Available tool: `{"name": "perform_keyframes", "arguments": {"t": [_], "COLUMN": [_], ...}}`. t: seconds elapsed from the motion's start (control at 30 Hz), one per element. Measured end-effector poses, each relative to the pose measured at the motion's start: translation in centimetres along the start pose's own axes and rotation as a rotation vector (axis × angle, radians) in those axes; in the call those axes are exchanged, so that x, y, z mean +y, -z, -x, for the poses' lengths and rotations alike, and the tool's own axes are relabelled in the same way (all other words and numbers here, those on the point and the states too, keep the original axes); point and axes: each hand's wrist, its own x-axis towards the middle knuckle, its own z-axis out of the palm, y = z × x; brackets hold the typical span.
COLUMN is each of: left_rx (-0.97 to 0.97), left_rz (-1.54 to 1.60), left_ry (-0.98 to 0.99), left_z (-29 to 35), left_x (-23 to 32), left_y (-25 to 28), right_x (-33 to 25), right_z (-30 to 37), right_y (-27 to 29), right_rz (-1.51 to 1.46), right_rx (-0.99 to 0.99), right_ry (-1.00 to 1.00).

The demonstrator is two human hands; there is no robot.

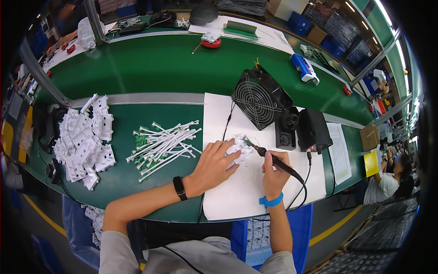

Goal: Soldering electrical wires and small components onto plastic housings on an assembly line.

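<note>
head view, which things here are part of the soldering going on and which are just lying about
In use:
left hand pressing the small white plastic part onto the white paper sheet
right hand gripping the black soldering iron
black square fan facing the work

Lying about:
pile of white plastic housings
bundle of white strips with green boards
blue and white tool
red round holder

grey short sleeves point(114, 249), a black wristband point(179, 187) and a blue wrist strap point(271, 201).

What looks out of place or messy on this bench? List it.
Nothing looks damaged or spilled. The white plastic housings lie in a loose heap, and the white strips are scattered criss-cross. Both hands work at the small white part.
</note>
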Motion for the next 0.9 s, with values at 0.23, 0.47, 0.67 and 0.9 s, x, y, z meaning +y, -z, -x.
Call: {"name": "perform_keyframes", "arguments": {"t": [0.23, 0.47, 0.67, 0.9], "left_rx": [0.008, 0.013, 0.029, 0.039], "left_rz": [0.016, 0.013, 0.022, 0.035], "left_ry": [-0.014, -0.018, -0.019, -0.016], "left_z": [0.0, 0.1, 0.1, 0.1], "left_x": [-0.1, -0.2, -0.2, -0.3], "left_y": [0.0, -0.1, -0.3, -0.3], "right_x": [-0.1, 0.6, 1.1, 0.8], "right_z": [0.1, 0.4, 0.3, 0.2], "right_y": [-0.3, 0.8, 1.3, 1.1], "right_rz": [0.024, -0.123, -0.063, -0.011], "right_rx": [0.038, 0.262, 0.227, 0.159], "right_ry": [0.021, 0.104, 0.228, 0.214]}}
